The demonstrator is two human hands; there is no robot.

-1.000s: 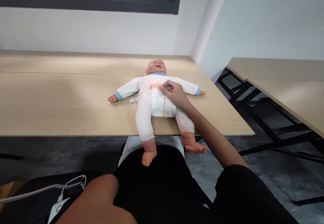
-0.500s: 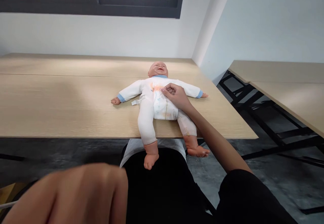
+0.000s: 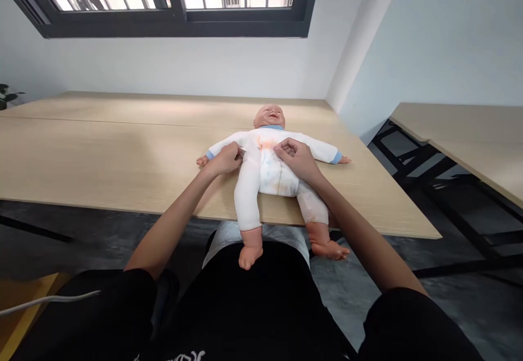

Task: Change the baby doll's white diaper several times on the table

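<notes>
A baby doll (image 3: 247, 197) in a white suit with blue collar and cuffs lies on its back on the wooden table (image 3: 122, 154), its feet hanging over the near edge. Round its hips is a white diaper (image 3: 278, 178) with orange print near the waist. My left hand (image 3: 229, 158) is closed at the diaper's left side, pinching a white diaper tab (image 3: 242, 150). On the front of the diaper, by the orange print, rests my right hand (image 3: 297, 157). Its fingers are curled together on the diaper's upper edge; the fingertips are partly hidden.
A second wooden table (image 3: 469, 138) with black legs stands to the right, across a gap. Behind the doll are a white wall (image 3: 183, 67) and a dark-framed window (image 3: 245, 23). At lower left are a white cable (image 3: 49, 299) and a yellow-edged object (image 3: 35, 306).
My left hand has gone from close under the camera to the diaper's left side and taken hold of the tab. My right hand stays on the diaper. The view has shifted left.
</notes>
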